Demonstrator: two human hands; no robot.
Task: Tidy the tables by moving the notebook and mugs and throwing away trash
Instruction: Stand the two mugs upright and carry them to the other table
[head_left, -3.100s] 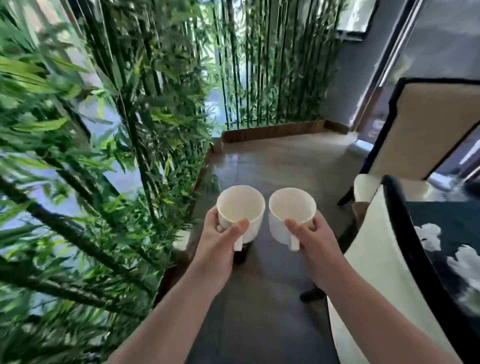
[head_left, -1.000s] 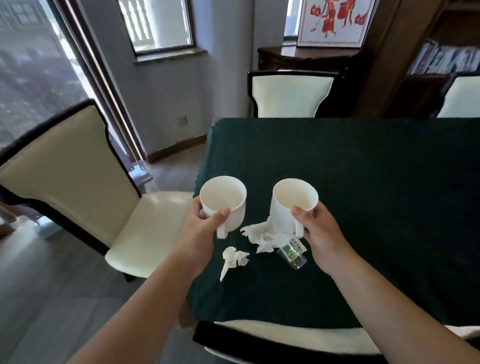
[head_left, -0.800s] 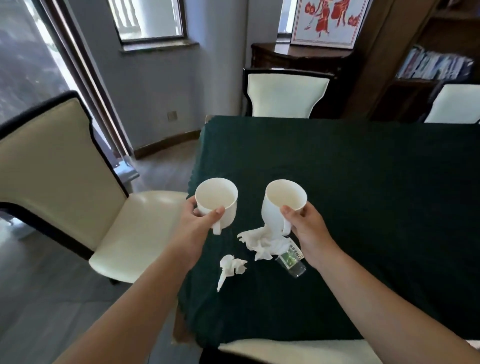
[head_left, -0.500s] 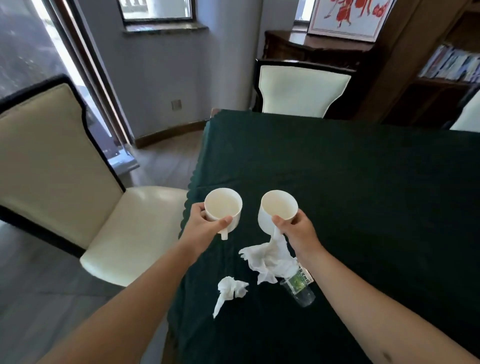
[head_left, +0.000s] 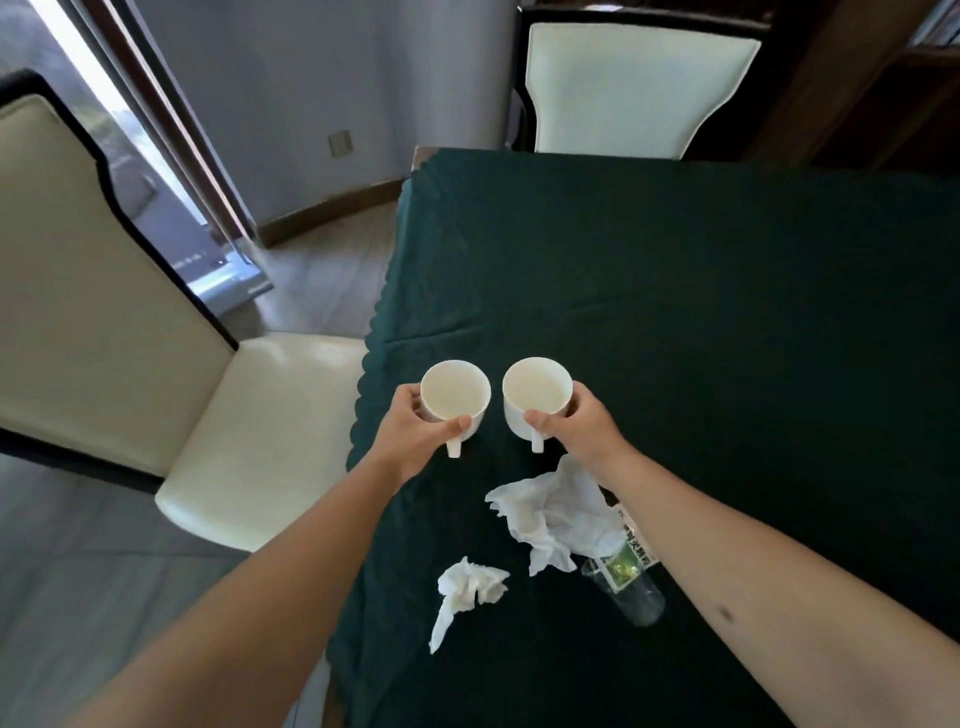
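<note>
- Cream chair (head_left: 249, 415) sits off the left edge of the worktop (head_left: 727, 312), which has a dark green cloth on it.
- Left hand (head_left: 415, 436) is closed around a white mug (head_left: 455, 397), thumb on the near rim, right over the worktop's left edge.
- Right hand (head_left: 579, 423) grips a second white mug (head_left: 536, 400) just beside the first; can't tell if either touches the cloth.
- Nearer me: a small crumpled tissue (head_left: 467, 587), a bigger tissue (head_left: 556, 514), then a clear plastic bottle (head_left: 631, 584) lying partly under my right forearm.
</note>
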